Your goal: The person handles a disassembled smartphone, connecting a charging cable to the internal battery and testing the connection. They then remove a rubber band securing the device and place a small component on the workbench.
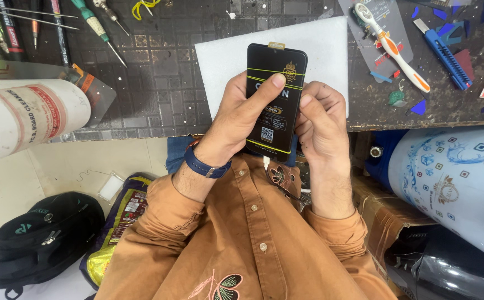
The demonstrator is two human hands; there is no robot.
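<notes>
table [186, 83]: dark, gridded top
foam sheet [219, 55]: white, lying flat on the table
screwdrivers [100, 30]: upper left, beside other thin tools
toothbrush [392, 44]: white and orange, on a grey card
cutter [444, 53]: blue, upper right
bottle [25, 116]: white, on its side at left
backpack [39, 241]: black, on the floor
cooler [458, 183]: pale, patterned, at right

Your view is evenly and brightly lit from above, with soft shadows under your hands [275, 122]. Focus is sharp at centre; edges bend slightly, and the white bottle [25, 116] glares.
</notes>
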